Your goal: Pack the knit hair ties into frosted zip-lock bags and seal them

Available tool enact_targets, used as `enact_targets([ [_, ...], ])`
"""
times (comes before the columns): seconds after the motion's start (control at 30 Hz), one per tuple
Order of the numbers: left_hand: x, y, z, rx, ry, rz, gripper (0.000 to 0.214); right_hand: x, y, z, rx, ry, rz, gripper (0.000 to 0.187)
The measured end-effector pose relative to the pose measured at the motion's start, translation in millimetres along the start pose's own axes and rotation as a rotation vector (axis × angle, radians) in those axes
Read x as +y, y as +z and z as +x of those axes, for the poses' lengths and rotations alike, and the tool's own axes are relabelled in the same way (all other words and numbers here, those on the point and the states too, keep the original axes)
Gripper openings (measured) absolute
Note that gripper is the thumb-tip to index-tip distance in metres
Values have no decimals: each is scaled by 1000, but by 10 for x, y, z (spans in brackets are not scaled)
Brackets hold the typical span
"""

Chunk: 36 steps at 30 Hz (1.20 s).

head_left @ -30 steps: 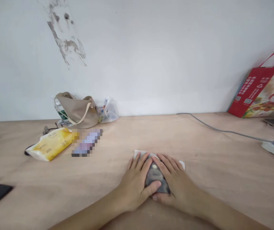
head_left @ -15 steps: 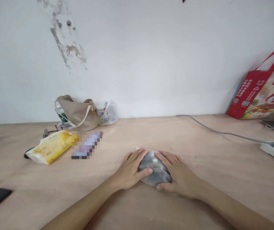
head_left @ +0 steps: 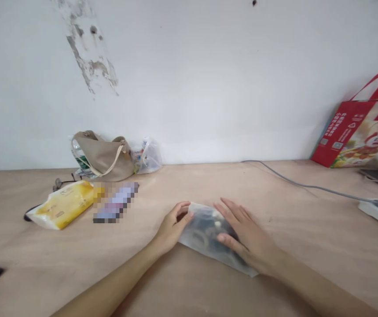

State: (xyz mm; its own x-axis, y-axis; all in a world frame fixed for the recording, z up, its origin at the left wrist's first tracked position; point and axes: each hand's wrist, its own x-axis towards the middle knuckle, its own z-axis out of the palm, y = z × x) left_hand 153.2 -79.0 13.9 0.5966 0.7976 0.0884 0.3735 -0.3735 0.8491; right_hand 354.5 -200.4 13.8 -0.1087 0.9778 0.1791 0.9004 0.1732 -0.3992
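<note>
Grey translucent plastic forms the pouch (head_left: 192,242) on the table (head_left: 175,293), its dark, ring-like contents (head_left: 211,233) too hazy to name, with the left hand (head_left: 171,228) curled at its left edge, grip unclear, and the open right hand (head_left: 250,235) partly hiding its right side.

The left hand (head_left: 171,226) and right hand (head_left: 250,235) are seen bare; both forearms (head_left: 119,273) are bared too; slim fingers (head_left: 231,209) are shown, their tips perhaps blurred.
</note>
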Motion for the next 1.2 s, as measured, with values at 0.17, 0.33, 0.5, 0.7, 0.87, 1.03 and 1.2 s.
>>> enact_targets([
  [0.17, 83, 103, -93, 14, -81, -164, 36, -158, 113, -46, -100, -92, -24, 62],
  [0.33, 119, 50, -52, 69, -218, -277, 54, -146, 110, -85, -155, -121, 19, 61],
  [0.5, 95, -18, 39, 166, -323, -384, 40, -119, 38, -100, -169, -195, 121, 65],
  [0.7, 81, -7, 15, 236, -288, -536, 53, 132, 99, -37, 177, 29, 472, 49],
  [0.87, 169, -90, -24, 384, -142, -522, 64, 407, 41, 1, 276, 243, 669, 44],
  [1.03, 320, -188, -64, 535, -7, -391, 51, 386, -126, 12, 383, 216, 872, 34],
  [1.2, 737, -41, -248, 500, 656, 318, 16, 115, -192, -22, 542, 184, 965, 31],
])
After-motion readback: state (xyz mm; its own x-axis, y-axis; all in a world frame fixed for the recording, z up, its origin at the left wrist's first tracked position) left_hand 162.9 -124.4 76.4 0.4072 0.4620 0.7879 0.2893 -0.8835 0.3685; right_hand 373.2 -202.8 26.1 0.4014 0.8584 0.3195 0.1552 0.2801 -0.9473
